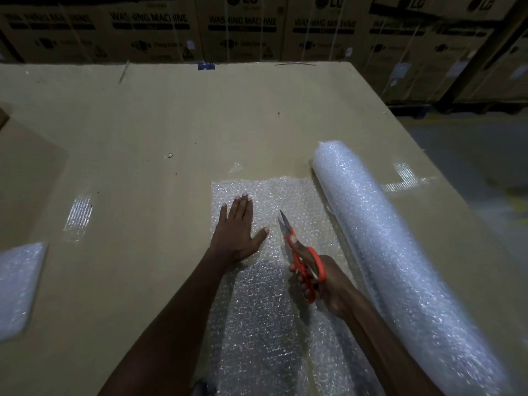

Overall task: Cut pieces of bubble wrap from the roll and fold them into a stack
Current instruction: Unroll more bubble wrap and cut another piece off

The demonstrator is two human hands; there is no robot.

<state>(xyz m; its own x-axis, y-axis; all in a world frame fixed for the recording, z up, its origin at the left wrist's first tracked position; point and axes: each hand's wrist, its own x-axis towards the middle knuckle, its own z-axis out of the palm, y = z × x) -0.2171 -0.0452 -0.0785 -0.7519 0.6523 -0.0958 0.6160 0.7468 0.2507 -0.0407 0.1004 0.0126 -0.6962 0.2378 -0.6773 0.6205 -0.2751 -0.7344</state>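
Counter (143,132): cardboard-covered, with stacked washing-machine cartons (243,30) beyond your grips.
Left hand (237,232): your grip lies flat, fingers straight, pressing the unrolled sheet (285,195).
Right hand (328,284): your grip clasps orange scissors (303,258), blades pointing away.
Roll (385,252): right of this grip, long axis near-to-far.
Folded stack (17,284): far left.

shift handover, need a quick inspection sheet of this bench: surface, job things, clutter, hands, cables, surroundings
surface: cardboard sheet over the bench, shiny tape patches on it.
job's things: bubble wrap roll at right, unrolled sheet lying flat beside it; folded stack at left edge.
clutter: small plastic scrap beyond the sheet.
hands: left hand flat on the sheet, fingers straight; right hand has its grip on orange scissors, blades slightly apart.
cables: nothing seen.
surroundings: stacked washing machine cartons behind; floor at right.
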